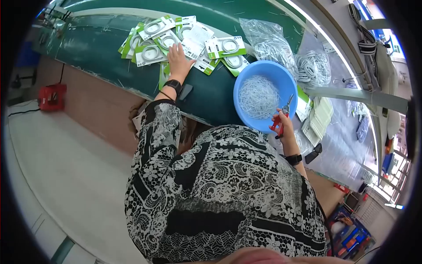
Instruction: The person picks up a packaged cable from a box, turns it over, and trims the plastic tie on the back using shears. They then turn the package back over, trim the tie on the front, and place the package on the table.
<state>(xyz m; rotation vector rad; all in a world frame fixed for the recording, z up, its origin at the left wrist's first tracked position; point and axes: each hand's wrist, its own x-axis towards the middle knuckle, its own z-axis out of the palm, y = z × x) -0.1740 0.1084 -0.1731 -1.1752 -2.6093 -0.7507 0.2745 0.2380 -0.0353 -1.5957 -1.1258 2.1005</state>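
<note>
Right now, from my remote seat, I see the left hand (179, 57) stretched out over the green table (96, 44). It lies flat, palm down, with the fingers spread and resting on a loose spread of packaged cable cards (151, 53). It grips nothing and only presses on the packs. These green-and-white cards, each with a coiled white cable under clear plastic, overlap one another around and beyond the fingertips. A black watch (173, 84) sits on that wrist.

The right hand (283, 125) is curled closed around the red-handled snips (281, 116), with the fingers wrapped on the grips and the blades pointing up. I cannot tell whether the blades are parted. The snips hover at the near right edge of the blue bowl (239, 88), just over its rim. The bowl stands on the table between the two hands and holds a pile of thin white strips (259, 97).

Beyond the bowl lie clear bags of white cable (270, 42), and a loose bundle of white coils (313, 66) is just beside them. A stack of white cards (321, 116) sits to the right of the bowl. A red object (52, 97) is on the floor, well apart to the left.
</note>
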